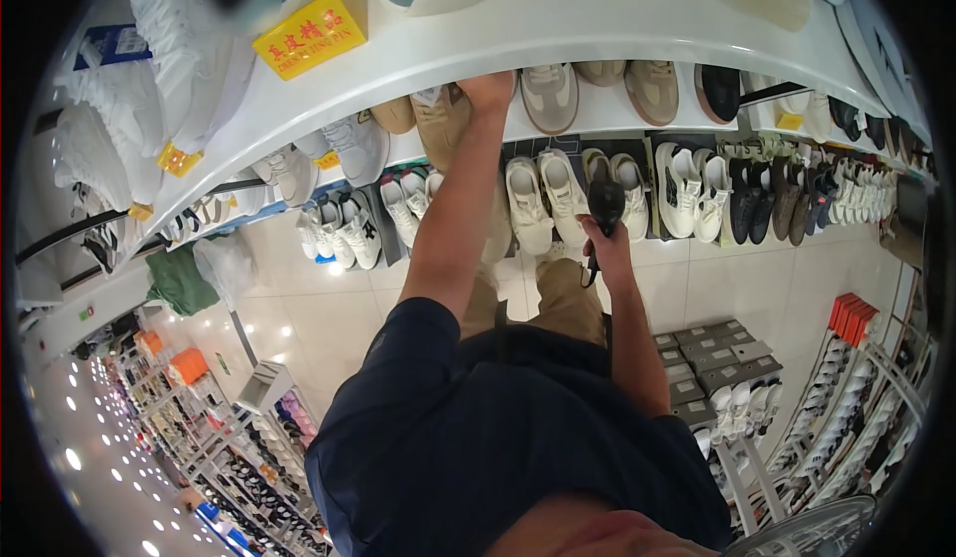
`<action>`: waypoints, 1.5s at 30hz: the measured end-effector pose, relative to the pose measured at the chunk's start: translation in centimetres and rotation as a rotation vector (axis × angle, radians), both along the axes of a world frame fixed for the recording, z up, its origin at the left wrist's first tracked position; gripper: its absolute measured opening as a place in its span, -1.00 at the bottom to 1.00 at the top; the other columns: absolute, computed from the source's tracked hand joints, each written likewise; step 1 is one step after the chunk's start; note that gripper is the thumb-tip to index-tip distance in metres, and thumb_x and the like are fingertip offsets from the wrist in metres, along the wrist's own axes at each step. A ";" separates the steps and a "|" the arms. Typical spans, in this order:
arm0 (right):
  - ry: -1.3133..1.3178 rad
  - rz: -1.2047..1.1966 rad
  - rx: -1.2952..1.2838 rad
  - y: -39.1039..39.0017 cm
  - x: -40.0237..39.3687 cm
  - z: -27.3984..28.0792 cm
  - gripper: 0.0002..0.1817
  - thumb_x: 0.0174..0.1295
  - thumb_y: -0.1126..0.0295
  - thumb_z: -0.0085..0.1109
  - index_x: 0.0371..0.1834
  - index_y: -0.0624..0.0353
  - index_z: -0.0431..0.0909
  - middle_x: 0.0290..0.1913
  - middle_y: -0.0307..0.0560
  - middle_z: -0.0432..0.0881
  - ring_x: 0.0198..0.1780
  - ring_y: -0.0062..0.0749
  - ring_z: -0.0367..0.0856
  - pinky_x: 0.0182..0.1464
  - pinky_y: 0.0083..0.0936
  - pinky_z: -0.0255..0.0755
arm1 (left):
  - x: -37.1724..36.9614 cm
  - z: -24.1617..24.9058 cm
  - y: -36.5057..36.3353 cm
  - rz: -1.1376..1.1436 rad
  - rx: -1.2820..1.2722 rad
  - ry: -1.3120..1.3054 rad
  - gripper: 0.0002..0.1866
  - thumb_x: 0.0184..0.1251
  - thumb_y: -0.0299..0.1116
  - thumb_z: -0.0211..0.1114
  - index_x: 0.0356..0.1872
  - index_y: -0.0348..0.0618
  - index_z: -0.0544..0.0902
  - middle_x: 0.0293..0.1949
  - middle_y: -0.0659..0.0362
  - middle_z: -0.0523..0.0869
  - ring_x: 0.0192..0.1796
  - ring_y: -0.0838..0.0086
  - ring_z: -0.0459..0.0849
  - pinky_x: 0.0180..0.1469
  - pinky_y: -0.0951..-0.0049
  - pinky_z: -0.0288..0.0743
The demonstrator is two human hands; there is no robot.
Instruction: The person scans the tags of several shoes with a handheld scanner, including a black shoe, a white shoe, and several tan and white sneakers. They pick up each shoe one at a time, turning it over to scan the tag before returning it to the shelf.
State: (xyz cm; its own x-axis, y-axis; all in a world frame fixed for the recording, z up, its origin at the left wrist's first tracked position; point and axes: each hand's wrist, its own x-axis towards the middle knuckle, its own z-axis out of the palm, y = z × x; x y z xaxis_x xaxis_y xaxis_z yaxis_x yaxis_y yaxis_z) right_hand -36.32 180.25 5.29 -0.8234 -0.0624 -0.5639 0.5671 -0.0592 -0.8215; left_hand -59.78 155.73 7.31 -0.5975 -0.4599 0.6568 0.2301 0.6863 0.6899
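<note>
My left hand (488,91) reaches forward to the middle shelf, right beside a tan sneaker (441,117). The upper shelf's edge hides its fingers. A beige sneaker with a grey toe (549,97) stands just to the right of that hand. Lower down, my right hand (609,242) is closed around a black handheld device (605,202) with a rounded head and a dangling strap. Behind the device, in this view, are pairs of white sneakers (564,194) on the lower level.
The white upper shelf (418,54) curves across, carrying shoes and a yellow sign (310,36). Dark shoes (753,199) stand at the lower right. Grey shoeboxes (712,353) are stacked on the tiled floor (737,276). A green bag (181,280) lies at left.
</note>
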 end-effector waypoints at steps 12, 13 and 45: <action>-0.017 0.034 0.001 -0.4 -0.1 -0.7 -0.76 0.34 0.36 0.21 -0.09 0.32 0.69 -0.42 -0.25 0.64 -0.59 -0.66 0.45 -0.49 -0.61 0.36 | 0.6 0.1 0.5 0.113 -0.036 -0.154 -0.51 -0.03 -0.34 0.65 -0.05 -0.26 0.67 -0.15 -0.06 0.78 -0.08 -0.05 0.73 0.00 0.15 0.59; -0.006 0.037 0.006 -0.4 -0.1 -0.7 -0.76 0.34 0.36 0.22 -0.09 0.32 0.69 -0.42 -0.25 0.64 -0.59 -0.66 0.45 -0.49 -0.61 0.36 | 0.7 0.5 0.8 0.148 0.050 -0.190 -0.49 -0.04 -0.33 0.65 -0.04 -0.26 0.67 -0.15 -0.06 0.78 -0.08 -0.06 0.73 0.00 0.14 0.59; -0.014 0.020 0.010 -0.1 -0.8 -0.2 -0.76 0.32 0.37 0.22 -0.09 0.32 0.70 -0.45 -0.25 0.63 -0.60 -0.66 0.44 -0.50 -0.60 0.33 | -2.0 -2.8 -2.3 -0.040 -0.235 -0.102 -0.61 0.21 -0.36 0.40 0.06 -0.24 0.67 0.03 -0.08 0.72 0.12 0.01 0.64 0.23 0.14 0.44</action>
State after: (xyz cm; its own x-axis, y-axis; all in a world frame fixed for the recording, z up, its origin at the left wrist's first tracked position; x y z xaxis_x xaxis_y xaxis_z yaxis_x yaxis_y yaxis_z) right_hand -37.12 180.17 5.06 -0.8141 -0.0733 -0.5761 0.5796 -0.0399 -0.8140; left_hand -61.82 153.42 4.54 -0.6809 -0.2764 0.6782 0.1977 0.8222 0.5337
